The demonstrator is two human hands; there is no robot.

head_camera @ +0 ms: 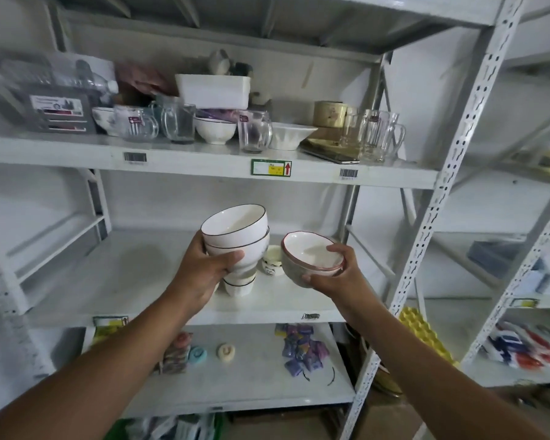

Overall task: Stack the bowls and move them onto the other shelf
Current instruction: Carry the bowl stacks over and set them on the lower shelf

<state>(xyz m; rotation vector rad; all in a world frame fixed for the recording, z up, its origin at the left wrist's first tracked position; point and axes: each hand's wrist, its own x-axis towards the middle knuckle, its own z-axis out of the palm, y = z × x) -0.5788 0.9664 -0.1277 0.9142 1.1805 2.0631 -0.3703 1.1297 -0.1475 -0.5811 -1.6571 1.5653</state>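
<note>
The left hand (204, 268) wraps its fingers (232, 258) around a tilted stack of black-rimmed bowls (235, 233) above the middle shelf (124, 281). Just to its right, the right hand (334, 274) pinches a pink-rimmed bowl (308, 252), level with the stack's mouth.

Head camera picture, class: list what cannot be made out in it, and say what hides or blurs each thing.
1. How many bowls the left hand holds: its fingers cover the lower dark-rimmed stack.
2. The small cup: its print is too small and partly hidden by bowls.
3. The shelf label: text too small.
4. Goods at the right edge: blurred, cut off.
</note>
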